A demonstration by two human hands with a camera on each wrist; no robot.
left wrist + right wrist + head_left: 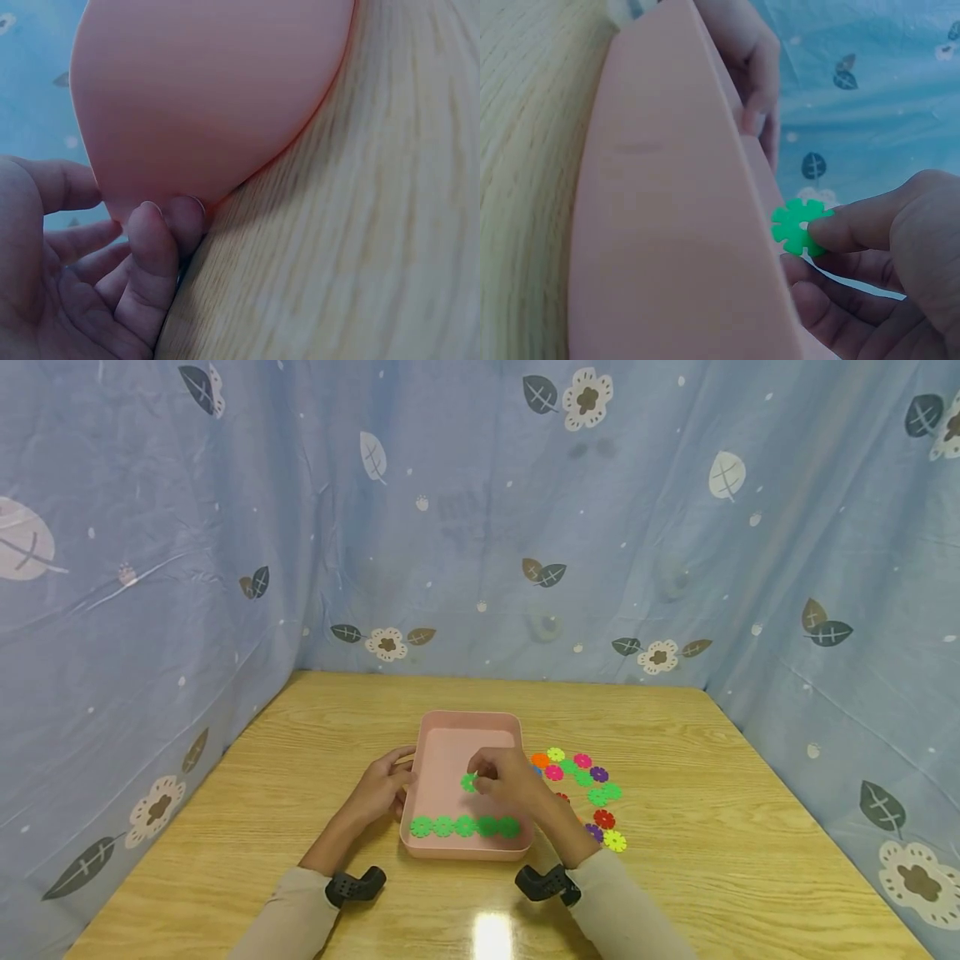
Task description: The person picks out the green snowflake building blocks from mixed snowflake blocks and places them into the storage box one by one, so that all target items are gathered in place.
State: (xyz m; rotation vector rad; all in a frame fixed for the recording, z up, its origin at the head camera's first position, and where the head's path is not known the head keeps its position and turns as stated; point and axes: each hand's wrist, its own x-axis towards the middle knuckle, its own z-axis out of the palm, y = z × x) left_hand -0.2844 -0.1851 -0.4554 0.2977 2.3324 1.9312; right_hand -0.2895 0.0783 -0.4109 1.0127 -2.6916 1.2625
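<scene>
A pink tray (467,720) lies on the table, with a row of several green interlocking discs (465,826) along its near end. My right hand (512,778) is over the tray and pinches another notched green disc (799,227) between thumb and fingers. That held disc is tilted up, above the tray floor. At the tray's left side, my left hand (381,787) grips the wall: the thumb is at the rim, and curled fingers (154,240) press against the outside.
To the tray's right lie loose discs in several colours, among them a yellow disc (615,841), a red disc (604,819) and a purple disc (599,774). A wooden table (300,760) carries everything. Patterned blue curtains (480,527) hang behind and at both sides.
</scene>
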